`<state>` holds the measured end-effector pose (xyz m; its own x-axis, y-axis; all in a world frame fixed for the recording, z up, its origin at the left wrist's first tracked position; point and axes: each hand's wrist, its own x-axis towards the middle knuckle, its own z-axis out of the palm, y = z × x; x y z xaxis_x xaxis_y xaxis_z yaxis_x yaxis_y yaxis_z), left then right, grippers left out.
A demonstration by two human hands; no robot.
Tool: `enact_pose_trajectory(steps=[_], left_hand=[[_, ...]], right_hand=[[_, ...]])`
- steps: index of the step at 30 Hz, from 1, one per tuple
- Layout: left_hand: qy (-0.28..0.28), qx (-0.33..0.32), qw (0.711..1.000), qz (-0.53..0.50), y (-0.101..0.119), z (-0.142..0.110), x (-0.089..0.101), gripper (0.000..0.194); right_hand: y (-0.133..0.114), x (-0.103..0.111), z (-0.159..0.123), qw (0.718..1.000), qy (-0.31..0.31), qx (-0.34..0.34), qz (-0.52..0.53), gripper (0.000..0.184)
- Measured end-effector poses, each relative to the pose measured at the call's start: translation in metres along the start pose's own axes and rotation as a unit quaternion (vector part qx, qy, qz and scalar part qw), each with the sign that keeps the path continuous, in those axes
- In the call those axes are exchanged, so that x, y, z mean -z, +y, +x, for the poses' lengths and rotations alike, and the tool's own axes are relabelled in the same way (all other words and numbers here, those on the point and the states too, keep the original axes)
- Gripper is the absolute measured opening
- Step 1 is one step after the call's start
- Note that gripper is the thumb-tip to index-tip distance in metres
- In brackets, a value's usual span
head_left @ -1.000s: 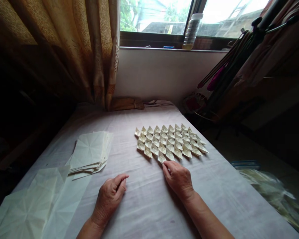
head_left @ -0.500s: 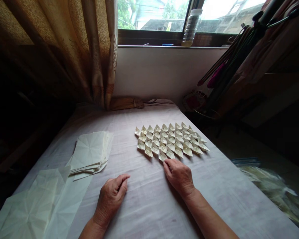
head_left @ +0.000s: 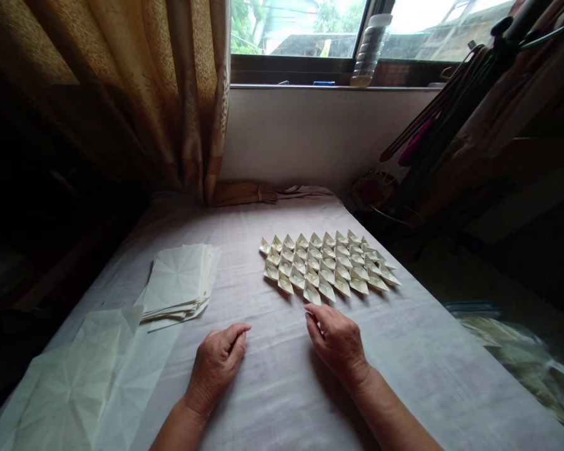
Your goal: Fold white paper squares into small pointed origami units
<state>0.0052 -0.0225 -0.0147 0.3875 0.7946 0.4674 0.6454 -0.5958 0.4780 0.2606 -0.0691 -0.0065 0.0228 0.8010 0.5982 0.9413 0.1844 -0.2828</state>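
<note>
Rows of small cream folded paper boats (head_left: 328,263) sit packed together on the cloth. The nearest one, a paper boat (head_left: 311,294) in the front row, lies just beyond the fingertips of my right hand (head_left: 337,338). That hand is curled, its thumb and forefinger slightly apart with nothing seen between them. Resting on the cloth to the left, my left hand (head_left: 217,360) is loosely closed with thumb against forefinger, and no object shows in it. Left of it is a stack of creased paper sheets (head_left: 176,279). More translucent creased sheets (head_left: 68,388) spread at the lower left.
A pale cloth (head_left: 263,401) covers the bed-like surface. Its right edge drops toward a plastic bag (head_left: 517,351) below. Gold curtains (head_left: 192,113) hang at the back left, and a plastic jar (head_left: 371,50) stands on the window sill. Dark poles with hanging cloth are at the right.
My right hand has let go of the front paper boat and drawn back slightly from it. That boat moved up against its row. My left hand keeps its closed pose.
</note>
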Motion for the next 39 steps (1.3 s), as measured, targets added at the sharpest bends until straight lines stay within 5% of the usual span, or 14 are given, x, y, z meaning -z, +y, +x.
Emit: enact_pose_trajectory(steps=[7, 11, 17, 31, 39], left_hand=[[0.093, 0.002, 0.994, 0.062, -0.017, 0.010, 0.014, 0.021], [0.118, 0.102, 0.974, 0.166, -0.052, 0.026, 0.037, 0.017], [0.084, 0.143, 0.965, 0.205, -0.090, 0.041, 0.049, 0.024], [-0.021, 0.164, 0.957, 0.238, -0.089, 0.042, 0.052, 0.022], [-0.025, 0.104, 0.966, 0.236, -0.091, 0.043, 0.059, 0.009]], right_hand=[[-0.047, -0.023, 0.005, 0.989, -0.111, 0.055, 0.080, 0.017], [-0.061, -0.037, 0.002, 0.983, -0.144, 0.057, 0.101, 0.017], [-0.060, -0.040, -0.003, 0.977, -0.148, 0.047, 0.148, 0.019], [-0.058, -0.040, -0.003, 0.974, -0.152, 0.042, 0.160, 0.023], [-0.058, -0.039, -0.003, 0.975, -0.155, 0.043, 0.151, 0.021]])
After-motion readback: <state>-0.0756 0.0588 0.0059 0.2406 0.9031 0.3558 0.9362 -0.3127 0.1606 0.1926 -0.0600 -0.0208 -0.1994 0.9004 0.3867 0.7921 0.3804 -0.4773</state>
